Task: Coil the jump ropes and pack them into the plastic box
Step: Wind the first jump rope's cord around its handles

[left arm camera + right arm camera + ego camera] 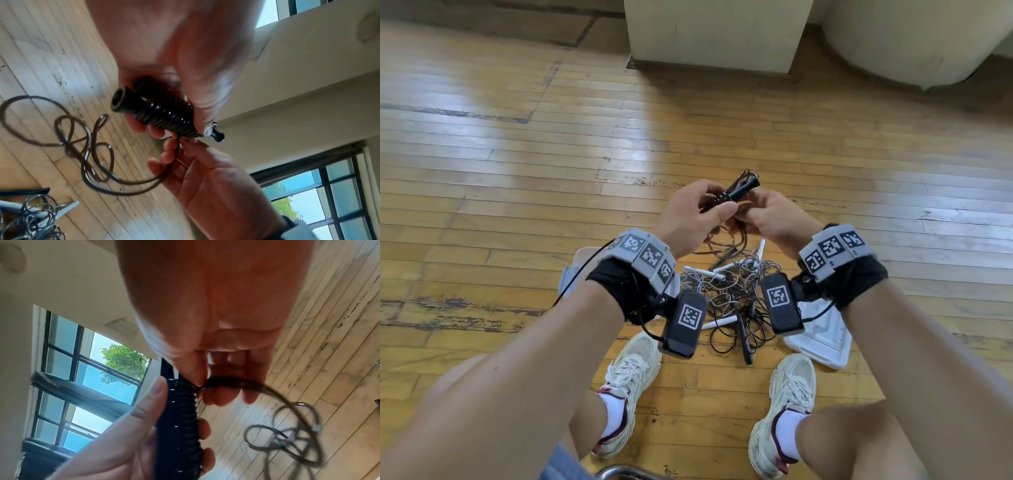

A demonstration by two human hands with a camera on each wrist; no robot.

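Observation:
My left hand (714, 209) grips a pair of black jump-rope handles (743, 187) with dark cord wound round them in tight turns (167, 116). Just to the right, my right hand (749, 215) pinches the free run of that cord (224, 382) close to the coil (179, 426). The rest of this cord hangs in loose loops (86, 146) down to the floor. Below my hands a tangle of other jump ropes (729, 294), with white and black handles, lies on the floor. A white plastic box (571, 270) shows at the left, mostly hidden by my left wrist.
A white plastic lid-like piece (825, 337) lies on the worn wooden floor (517, 192) right of the tangle. My two feet in pale shoes (630, 373) stand just before the pile. A cream pillar base (715, 34) rises ahead.

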